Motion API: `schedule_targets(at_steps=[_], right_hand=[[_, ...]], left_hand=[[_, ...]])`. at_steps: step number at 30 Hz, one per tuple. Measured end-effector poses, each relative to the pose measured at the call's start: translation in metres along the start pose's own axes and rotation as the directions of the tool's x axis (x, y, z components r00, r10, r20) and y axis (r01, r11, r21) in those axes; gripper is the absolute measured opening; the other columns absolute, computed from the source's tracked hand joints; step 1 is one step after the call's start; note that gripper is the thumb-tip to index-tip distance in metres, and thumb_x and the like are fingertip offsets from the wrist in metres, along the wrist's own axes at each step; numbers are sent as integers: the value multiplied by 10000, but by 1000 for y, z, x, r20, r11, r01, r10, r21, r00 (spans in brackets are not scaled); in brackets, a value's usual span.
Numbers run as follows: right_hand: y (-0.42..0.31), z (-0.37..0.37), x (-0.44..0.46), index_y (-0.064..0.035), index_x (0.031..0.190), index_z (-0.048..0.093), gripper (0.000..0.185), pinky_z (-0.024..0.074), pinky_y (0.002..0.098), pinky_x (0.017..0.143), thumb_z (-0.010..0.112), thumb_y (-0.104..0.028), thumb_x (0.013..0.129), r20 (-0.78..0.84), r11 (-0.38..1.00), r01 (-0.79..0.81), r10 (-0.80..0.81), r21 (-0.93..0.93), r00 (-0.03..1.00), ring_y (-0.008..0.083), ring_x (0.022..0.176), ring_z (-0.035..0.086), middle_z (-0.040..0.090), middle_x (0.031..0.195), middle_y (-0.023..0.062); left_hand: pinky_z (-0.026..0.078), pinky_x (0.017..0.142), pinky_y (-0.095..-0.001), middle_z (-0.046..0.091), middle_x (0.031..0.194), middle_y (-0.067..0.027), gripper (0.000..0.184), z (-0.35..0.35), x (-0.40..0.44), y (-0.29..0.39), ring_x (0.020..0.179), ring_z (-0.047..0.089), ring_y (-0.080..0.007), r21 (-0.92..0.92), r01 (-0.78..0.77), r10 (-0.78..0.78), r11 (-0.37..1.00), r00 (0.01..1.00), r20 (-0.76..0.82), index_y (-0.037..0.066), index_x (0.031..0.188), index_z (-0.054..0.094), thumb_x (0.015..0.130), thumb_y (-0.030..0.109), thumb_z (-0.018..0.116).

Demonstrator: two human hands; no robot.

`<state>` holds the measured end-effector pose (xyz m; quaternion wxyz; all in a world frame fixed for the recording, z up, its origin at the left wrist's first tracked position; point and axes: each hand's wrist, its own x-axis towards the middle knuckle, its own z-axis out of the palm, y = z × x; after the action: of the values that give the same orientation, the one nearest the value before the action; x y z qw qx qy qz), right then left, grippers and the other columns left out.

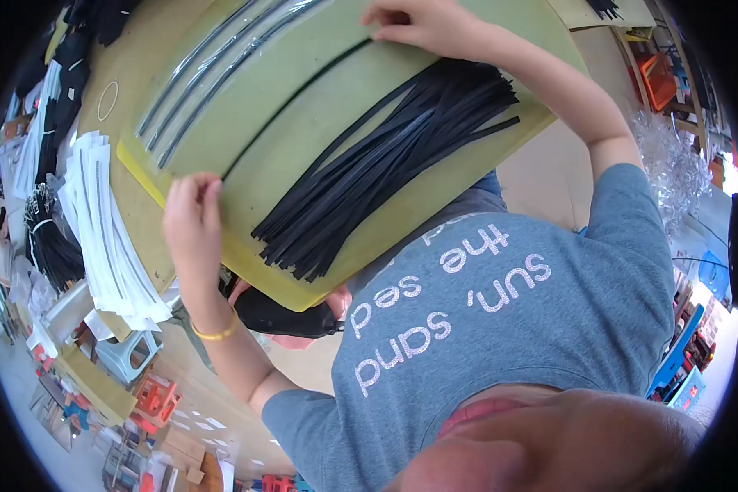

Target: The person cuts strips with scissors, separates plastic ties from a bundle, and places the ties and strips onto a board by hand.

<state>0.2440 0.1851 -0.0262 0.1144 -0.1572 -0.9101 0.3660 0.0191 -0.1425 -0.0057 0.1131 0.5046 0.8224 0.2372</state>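
A thin black strip (291,101) lies stretched diagonally over a yellow-green board (213,139). Its lower left end meets the fingertips of my left hand (193,215), which is closed on it near the board's left edge. At the top, my right hand (422,26) pinches the other end between thumb and fingers. A loose fanned bundle of black strips (377,160) rests on the board, on the side nearer my body. Beyond the held strip, several shiny strips in clear plastic (221,78) lie side by side.
White strips (107,230) hang over the table edge at the left, beside a tied black bundle (51,238). A thin ring (107,100) lies on the table (127,74). Below are a black object (275,313), a light-blue stool (129,354) and a red stool (153,402).
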Motion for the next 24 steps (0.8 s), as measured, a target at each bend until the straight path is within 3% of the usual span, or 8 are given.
schedule_targets(at_steps=[3,4,8,12,16,19,22,24], right_hand=[[12,10,31,-92,847,657,100,453,388,777,730,-151,812,-112,820,428,-500,-380,859,292,873,574,588,861,89],[13,11,36,-110,813,629,108,438,396,780,722,-165,808,-115,784,440,-534,-439,838,293,875,562,570,867,81],[9,10,41,-108,845,643,100,435,402,797,715,-173,825,-78,763,419,-518,-492,852,294,887,559,573,888,82],[0,7,41,-83,902,672,81,457,400,804,713,-125,844,-35,797,396,-461,-456,887,299,892,577,593,914,98],[-6,-1,35,-33,908,652,111,454,374,802,713,-99,842,-24,797,389,-450,-461,893,272,883,578,588,908,85],[-8,-9,33,-43,934,690,118,501,391,816,654,-121,853,-12,759,392,-466,-520,885,279,911,623,635,956,84],[-20,-21,34,-55,934,692,141,472,385,840,685,-180,870,-82,791,339,-437,-508,896,239,937,624,644,998,41],[-32,-27,36,-40,945,681,109,471,360,797,704,-89,850,-114,795,373,-477,-478,871,264,925,605,625,971,74]], left_hand=[[507,717,-328,625,859,-105,96,1,26,-26,762,626,-219,-32,11,-12,999,999,-47,-10,971,655,911,64,651],[506,716,-319,623,855,-96,100,-3,31,-30,758,625,-202,-12,-2,2,1000,998,-55,-9,969,661,914,74,655],[487,690,-273,645,840,-49,113,-14,38,-48,727,599,-126,-127,49,-54,991,998,-43,11,978,697,922,106,672],[460,676,-230,702,861,-16,150,-60,48,-115,738,582,-71,-184,199,-240,963,940,-241,20,1032,729,929,113,673],[509,742,-274,744,885,-75,203,-109,66,-191,785,677,-123,-22,201,-183,979,833,-522,49,1044,753,905,188,702],[523,752,-334,743,895,-118,296,-115,84,-204,807,706,-206,80,334,-250,939,827,-504,82,1018,762,889,339,691],[525,763,-385,734,895,-130,363,-112,98,-184,850,700,-267,227,391,-255,892,849,-462,102,971,763,835,436,720],[525,767,-404,731,894,-131,380,-110,104,-167,868,695,-284,400,390,-224,829,888,-401,111,943,762,809,466,736]])
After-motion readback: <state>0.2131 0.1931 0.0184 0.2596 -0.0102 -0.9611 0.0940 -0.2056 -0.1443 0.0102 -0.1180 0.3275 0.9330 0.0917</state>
